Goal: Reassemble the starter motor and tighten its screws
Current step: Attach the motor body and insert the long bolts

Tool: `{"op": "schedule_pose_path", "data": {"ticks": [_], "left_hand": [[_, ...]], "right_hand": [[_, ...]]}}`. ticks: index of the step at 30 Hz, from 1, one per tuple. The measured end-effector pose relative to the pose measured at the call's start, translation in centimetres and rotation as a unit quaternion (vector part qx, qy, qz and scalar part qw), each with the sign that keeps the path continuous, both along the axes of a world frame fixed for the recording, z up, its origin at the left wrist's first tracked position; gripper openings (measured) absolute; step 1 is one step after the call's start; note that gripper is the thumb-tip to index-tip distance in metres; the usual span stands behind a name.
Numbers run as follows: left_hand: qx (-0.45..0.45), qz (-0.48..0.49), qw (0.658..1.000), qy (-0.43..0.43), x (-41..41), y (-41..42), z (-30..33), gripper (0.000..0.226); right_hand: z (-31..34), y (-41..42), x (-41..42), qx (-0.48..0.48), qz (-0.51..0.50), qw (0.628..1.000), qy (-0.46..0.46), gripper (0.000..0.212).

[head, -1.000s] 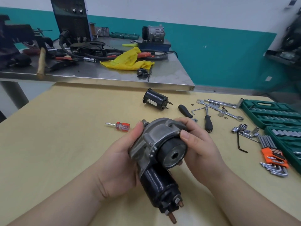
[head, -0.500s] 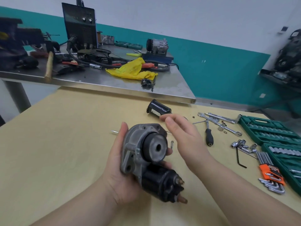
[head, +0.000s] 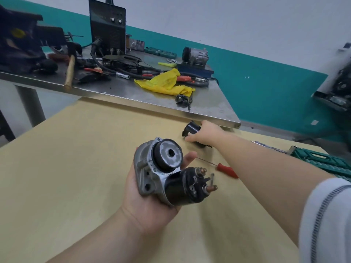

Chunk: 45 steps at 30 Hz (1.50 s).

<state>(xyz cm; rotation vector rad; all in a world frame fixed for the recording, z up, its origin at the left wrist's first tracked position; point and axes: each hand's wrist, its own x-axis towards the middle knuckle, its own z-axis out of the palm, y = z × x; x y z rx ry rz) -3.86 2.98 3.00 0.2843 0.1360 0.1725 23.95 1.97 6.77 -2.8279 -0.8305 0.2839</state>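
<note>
A grey cast-metal starter motor housing with its black solenoid (head: 167, 173) is cradled above the pale wooden table (head: 66, 168), held in the left hand (head: 150, 202), whose fingers are curled round its underside with one fingertip showing past the round black nose. The copper terminals of the solenoid are pointed toward the right. Farther back on the table, the black cylindrical motor body (head: 191, 130) is being reached for by the right hand (head: 207, 134); its fingers are laid over the cylinder, though whether they are closed on it or merely touching cannot be told. The step in hand is judged to be the fetching of the motor body for mating with the housing. The next move would call for the cylinder to be lifted, turned and lined up with the housing's open end before any screws are driven. A small red-handled screwdriver (head: 226, 169) is seen lying just beside the outstretched forearm, and a green socket case (head: 321, 160) at the right edge. Behind, a steel bench (head: 209, 103) is strewn with a yellow rag (head: 167, 82).
</note>
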Motion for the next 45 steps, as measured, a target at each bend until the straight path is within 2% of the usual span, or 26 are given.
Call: {"op": "schedule_pose_path", "data": {"ticks": [3,5,8,10,12,14,16,17,20,25,27,29,32,39,43,45], "left_hand": [[0.003,0.004,1.0,-0.007,0.0,0.0,0.0,0.043],[0.001,0.007,1.0,-0.013,0.2,0.0,-0.1,0.042],[-0.002,0.008,1.0,-0.005,0.4,0.3,-0.3,0.043],[-0.007,0.012,1.0,0.013,0.6,0.5,-0.6,0.048],[-0.012,0.017,0.999,0.033,0.9,0.5,-0.9,0.048],[-0.016,0.025,0.999,0.035,1.0,0.5,-1.3,0.045],[-0.025,0.033,0.999,0.036,1.2,0.5,-1.6,0.043],[-0.027,0.04,0.998,0.033,1.3,0.4,-1.7,0.043],[-0.012,0.051,0.998,0.023,1.3,0.3,-2.0,0.043],[0.02,0.056,0.997,0.055,1.2,0.3,-1.6,0.056],[0.028,0.072,0.995,0.062,1.1,0.1,-1.5,0.054],[0.033,0.083,0.994,0.065,0.9,-0.2,-1.4,0.045],[0.045,0.085,0.993,0.075,0.6,-0.4,-1.1,0.038],[0.099,0.058,0.992,0.053,-0.2,-0.5,-0.2,0.049],[0.114,0.04,0.99,0.069,-0.5,-0.9,0.5,0.062],[0.126,0.039,0.988,0.081,-0.6,-1.0,0.7,0.067]], "right_hand": [[-1.0,0.8,0.3,-0.02,-0.037,0.999,0.003,0.059],[-1.3,0.9,0.5,0.008,-0.055,0.998,0.002,0.054],[-1.8,0.2,0.6,0.114,-0.047,0.992,0.041,0.06],[-1.7,-0.6,0.3,0.239,-0.051,0.964,0.1,0.063],[-0.9,-1.9,-0.7,0.359,-0.048,0.913,0.19,0.059],[0.3,-3.8,-2.3,0.447,-0.029,0.842,0.3,0.048],[1.2,-6.5,-4.3,0.494,-0.006,0.768,0.408,0.046],[1.5,-8.0,-5.4,0.5,0.007,0.743,0.445,0.053],[1.2,-12.7,-8.6,0.501,0.036,0.703,0.503,0.076],[-1.9,-18.1,-11.9,0.564,0.041,0.559,0.606,0.077],[-3.2,-19.0,-12.7,0.587,0.047,0.535,0.606,0.077],[-3.9,-19.4,-12.9,0.602,0.063,0.562,0.564,0.077],[-4.1,-19.8,-12.4,0.589,0.119,0.654,0.46,0.071],[-2.8,-21.0,-13.1,0.577,0.196,0.699,0.375,0.059],[-1.8,-21.3,-14.3,0.552,0.155,0.786,0.231,0.065],[-1.5,-21.2,-14.7,0.545,0.147,0.804,0.187,0.068]]}}
